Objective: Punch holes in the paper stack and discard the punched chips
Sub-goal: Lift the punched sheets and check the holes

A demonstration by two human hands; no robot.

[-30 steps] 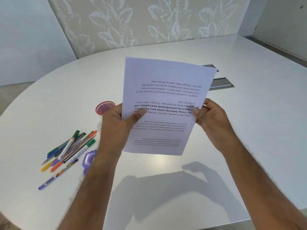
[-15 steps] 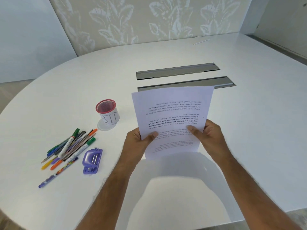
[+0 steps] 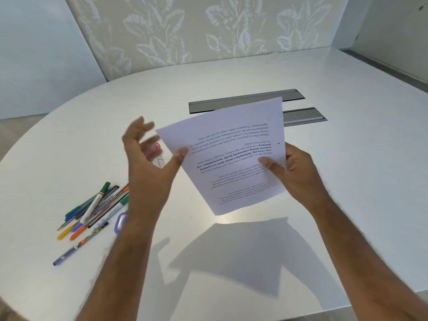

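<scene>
Paper stack (image 3: 234, 156) pinched in right hand (image 3: 294, 174) fingers; left hand (image 3: 148, 163) splayed open, thumb touching its edge.

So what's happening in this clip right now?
A person holds a printed paper stack above the white table. The right hand grips its edge; the left hand is open, only its thumb near the sheet. The purple hole punch lies untouched beside the pens, so no punching has begun.

light: bright, even, from above | shadows: soft-edged, dark on tabletop (image 3: 347, 181) below paper stack (image 3: 234, 156) | glare: faint sheen there | blur: left hand (image 3: 148, 163) motion-smeared | edges: wide-angle bowing
</scene>
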